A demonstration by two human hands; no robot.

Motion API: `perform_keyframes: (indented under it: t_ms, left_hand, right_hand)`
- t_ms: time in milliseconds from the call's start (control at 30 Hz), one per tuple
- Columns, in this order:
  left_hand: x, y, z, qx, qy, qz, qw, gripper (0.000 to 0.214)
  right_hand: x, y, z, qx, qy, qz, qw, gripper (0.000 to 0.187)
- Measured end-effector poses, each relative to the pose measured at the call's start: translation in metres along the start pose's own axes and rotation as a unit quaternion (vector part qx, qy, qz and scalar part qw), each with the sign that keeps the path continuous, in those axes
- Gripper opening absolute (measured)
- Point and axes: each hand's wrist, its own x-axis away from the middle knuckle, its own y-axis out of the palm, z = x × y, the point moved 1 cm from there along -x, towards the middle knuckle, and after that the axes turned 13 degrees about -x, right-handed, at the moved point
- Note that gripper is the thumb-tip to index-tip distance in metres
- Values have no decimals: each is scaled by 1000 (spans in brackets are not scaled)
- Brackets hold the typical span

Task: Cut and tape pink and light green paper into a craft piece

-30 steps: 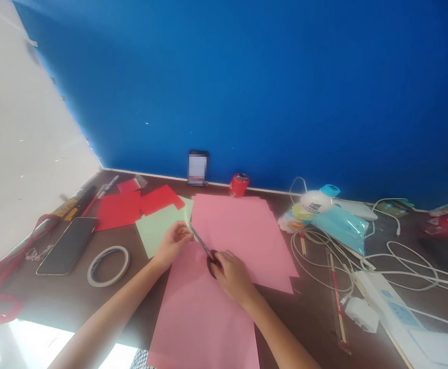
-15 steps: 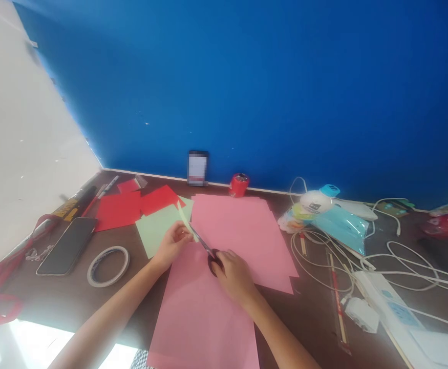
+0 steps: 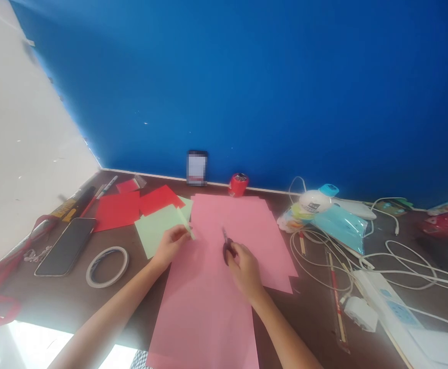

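**Blue wall, brown tabletop: strip in one hand, scissors in the other**

Dark brown tabletop [image 3: 66, 302] pushed against a deep blue wall, scattered with coloured paper.

Left hand [image 3: 172, 243] closed on a narrow green strip [image 3: 185, 223], pinched at its near end between thumb and fingers. Long axis of the strip slanted, running from the fingertips up and to the left, far end towards the wall, lying over the edge where the green sheet [image 3: 154, 230] meets the far pink sheet [image 3: 247, 220].

Right hand [image 3: 244, 266] wrapped around the dark handles of the scissors [image 3: 227, 245], fingers curled shut through the loops. Blades sticking out beyond the knuckles, long axis almost straight away from the person, tips aimed at the wall and leaning a touch left. Too small to tell whether blades apart or together. Scissors held above the pink paper, well clear of the strip, to its right.

Both hands over the near pink sheet [image 3: 204, 312], apart from each other.

To the left: red sheets [image 3: 120, 210], tape roll [image 3: 107, 266], dark phone [image 3: 67, 246] lying flat. By the wall: small red pot [image 3: 239, 184]. To the right: white cables [image 3: 362, 256], power strip [image 3: 392, 307], ruler [image 3: 337, 297].
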Motion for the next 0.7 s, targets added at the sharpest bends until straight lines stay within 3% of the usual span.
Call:
perform_keyframes:
  t_ms: [67, 167, 233, 300, 400, 500, 600, 700]
  left_hand:
    - [-1, -2, -1, -26, -7, 17, 1000, 21]
    - [-3, -3, -1, -45, -5, 43, 998, 19]
    - [-3, -3, -1, -36, 2, 53, 998, 17]
    - [-4, -3, -2, -19, 12, 47, 999, 15]
    - [-6, -5, -7, -38, 25, 37, 998, 16]
    - [-8, -10, -16, -157, 104, 62, 980, 21]
    - [-10, -17, -23, -327, 250, 63, 909, 29]
    - [-12, -23, -27, -441, 329, 13, 835, 49]
  right_hand:
    - [-7, -6, 3, -170, 82, 43, 981, 36]
    - [-17, -17, 9, -400, 194, 95, 891, 46]
    - [-23, -25, 13, -466, 211, 112, 852, 42]
    - [-27, -28, 18, -488, 217, 114, 838, 37]
    - [-28, -27, 22, -457, 220, 128, 852, 34]
    - [-25, -22, 20, -313, 170, 146, 923, 32]
    - [-20, -16, 15, -169, 74, 117, 976, 27]
    - [-15, -11, 16, -118, 27, 102, 987, 27]
